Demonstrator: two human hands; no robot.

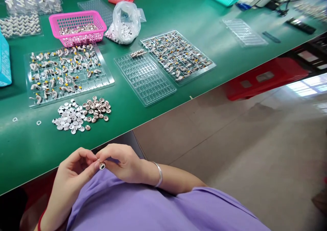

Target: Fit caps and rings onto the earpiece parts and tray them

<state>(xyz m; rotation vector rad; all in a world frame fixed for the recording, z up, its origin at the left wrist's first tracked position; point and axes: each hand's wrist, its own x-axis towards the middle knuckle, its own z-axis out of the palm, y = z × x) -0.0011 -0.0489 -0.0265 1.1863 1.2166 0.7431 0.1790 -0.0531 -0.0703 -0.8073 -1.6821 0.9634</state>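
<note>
A small round cup-shaped piece (102, 166), pale with a dark centre, is pinched at the fingertips close to my body. The thumb and forefinger of my left hand (73, 171) close on it from one side. From the other side, my right hand (124, 161) meets them, its fingers also closed at the piece; they partly hide it. Just beyond my hands on the green table lie a pile of white round discs (70, 117) and, touching it, a pile of beige round cups (98, 108).
Behind the piles is a clear tray of curved beige parts (63, 71). An unfilled-looking grid tray (146, 77) and another loaded tray (178, 55) lie to its right. A pink basket (78, 18) and a plastic bag (126, 23) stand farther back. The table edge slants past my hands.
</note>
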